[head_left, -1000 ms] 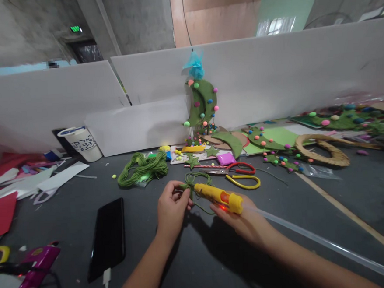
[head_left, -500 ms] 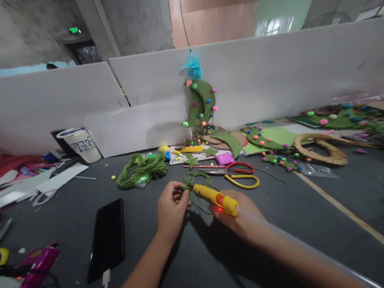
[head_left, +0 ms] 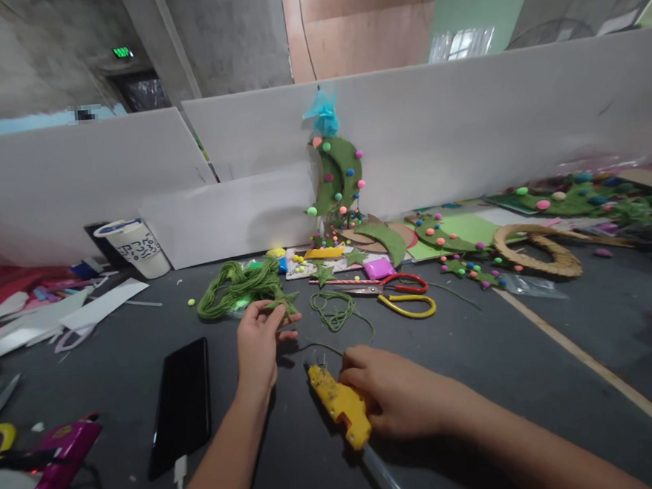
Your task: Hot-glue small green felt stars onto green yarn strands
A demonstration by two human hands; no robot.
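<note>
My left hand pinches a small green felt star between thumb and fingertips, above the table beside the skein of green yarn. Low over the dark tabletop, my right hand is closed around the yellow hot glue gun, which is tipped on its side. A clear glue stick sticks out of its back end. Loose green cord lies coiled beyond my hands, with one strand running near my right fingers. Scissors with red and yellow handles rest just behind the cord.
A phone on a white cable lies left of my left arm, with a magenta tool farther left. At the back stand a green crescent decoration with pom-poms and a white cup. A straw ring lies right.
My left hand has moved left and up with the star, away from the cord coil. The glue gun has swung down toward me and turned on its side in my right hand.
</note>
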